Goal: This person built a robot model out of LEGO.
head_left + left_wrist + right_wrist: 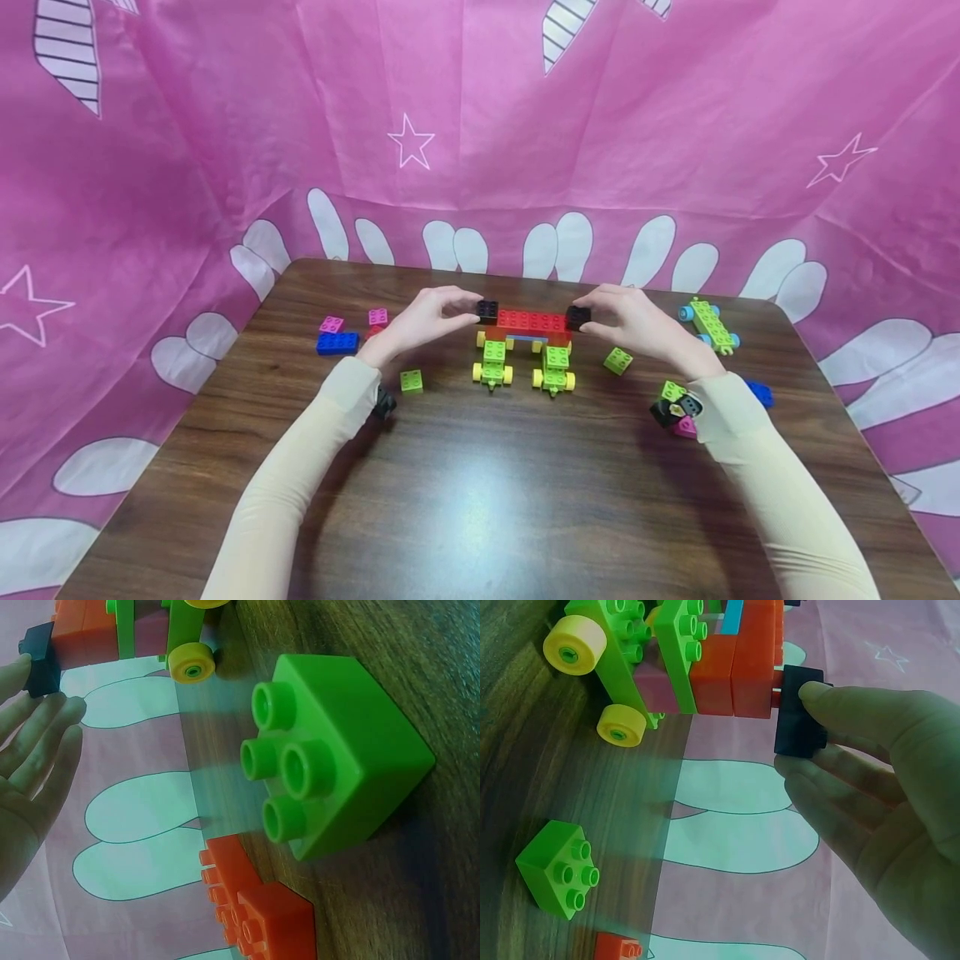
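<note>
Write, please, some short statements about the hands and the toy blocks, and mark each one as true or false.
1. The left hand holds a black block. True.
2. The right hand holds a blue block. False: it holds another black block.
3. The wheels in front of the red blocks are blue. False: they are yellow.
4. A green car with blue wheels stands on the table. True.
5. All the pink blocks are on the left side. False: one pink block is on the right.
</note>
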Demonstrator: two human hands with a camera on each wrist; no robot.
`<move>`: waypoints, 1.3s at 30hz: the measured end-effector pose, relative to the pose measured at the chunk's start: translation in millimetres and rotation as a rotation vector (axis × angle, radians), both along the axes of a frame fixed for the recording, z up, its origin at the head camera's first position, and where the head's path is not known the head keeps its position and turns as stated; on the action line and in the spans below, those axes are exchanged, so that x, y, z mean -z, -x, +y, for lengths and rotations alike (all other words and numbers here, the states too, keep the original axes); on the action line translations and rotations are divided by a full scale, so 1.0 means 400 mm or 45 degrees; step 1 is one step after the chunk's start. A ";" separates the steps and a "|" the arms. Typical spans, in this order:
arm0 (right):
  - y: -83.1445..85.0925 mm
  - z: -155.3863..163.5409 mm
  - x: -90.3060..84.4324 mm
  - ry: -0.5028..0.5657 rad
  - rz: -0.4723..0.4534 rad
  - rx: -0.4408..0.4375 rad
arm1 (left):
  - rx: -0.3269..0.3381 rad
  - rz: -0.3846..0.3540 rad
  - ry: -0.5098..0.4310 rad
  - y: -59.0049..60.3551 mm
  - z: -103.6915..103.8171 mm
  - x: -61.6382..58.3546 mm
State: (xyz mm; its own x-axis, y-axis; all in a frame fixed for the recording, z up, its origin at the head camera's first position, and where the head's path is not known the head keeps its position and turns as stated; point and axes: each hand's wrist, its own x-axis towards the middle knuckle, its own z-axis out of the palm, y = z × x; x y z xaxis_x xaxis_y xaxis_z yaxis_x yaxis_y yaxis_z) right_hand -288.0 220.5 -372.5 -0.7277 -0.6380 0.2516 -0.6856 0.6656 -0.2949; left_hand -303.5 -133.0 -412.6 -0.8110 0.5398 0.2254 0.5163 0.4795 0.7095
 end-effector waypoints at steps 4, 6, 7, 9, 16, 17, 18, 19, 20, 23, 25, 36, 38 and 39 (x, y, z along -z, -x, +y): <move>0.000 -0.002 -0.001 0.006 -0.005 -0.002 | 0.002 -0.001 0.002 0.001 0.000 -0.002; 0.000 -0.003 -0.001 0.010 -0.009 -0.001 | 0.003 0.005 0.005 0.002 0.001 -0.003; 0.000 -0.003 -0.001 0.013 -0.011 -0.001 | 0.003 0.006 0.005 0.003 0.001 -0.003; 0.000 -0.004 -0.001 0.015 -0.009 -0.003 | 0.002 0.007 0.009 0.004 0.001 -0.005; 0.004 -0.003 0.001 0.006 0.020 -0.011 | 0.013 0.018 0.020 0.005 0.003 -0.011; 0.005 -0.003 0.001 0.005 0.019 -0.009 | 0.012 0.020 0.022 0.005 0.003 -0.012; 0.006 -0.003 0.002 0.005 0.017 -0.008 | 0.011 0.023 0.025 0.005 0.003 -0.012; 0.007 -0.003 0.002 0.006 0.012 -0.005 | 0.011 0.026 0.027 0.006 0.003 -0.012; 0.008 -0.003 0.003 0.007 0.010 -0.004 | 0.011 0.027 0.028 0.006 0.003 -0.013; 0.008 -0.005 0.004 0.012 0.001 -0.002 | 0.012 0.028 0.028 0.006 0.002 -0.013; 0.008 -0.007 0.004 0.014 0.002 -0.001 | 0.014 0.028 0.029 0.006 0.002 -0.013; 0.003 -0.017 0.003 0.005 -0.004 0.016 | 0.013 0.041 0.046 0.009 0.000 -0.003; 0.003 -0.019 0.003 -0.003 -0.005 0.017 | 0.016 0.041 0.048 0.008 0.000 -0.003; 0.003 -0.020 0.003 -0.007 -0.007 0.016 | 0.015 0.039 0.049 0.008 0.000 -0.003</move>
State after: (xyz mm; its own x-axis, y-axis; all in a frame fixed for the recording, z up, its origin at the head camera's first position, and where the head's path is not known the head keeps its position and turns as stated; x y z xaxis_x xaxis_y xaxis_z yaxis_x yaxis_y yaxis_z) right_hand -289.3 212.7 -373.6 -0.7372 -0.6300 0.2442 -0.6753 0.6758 -0.2952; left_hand -306.6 -133.2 -411.4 -0.7975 0.5582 0.2290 0.5436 0.5000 0.6742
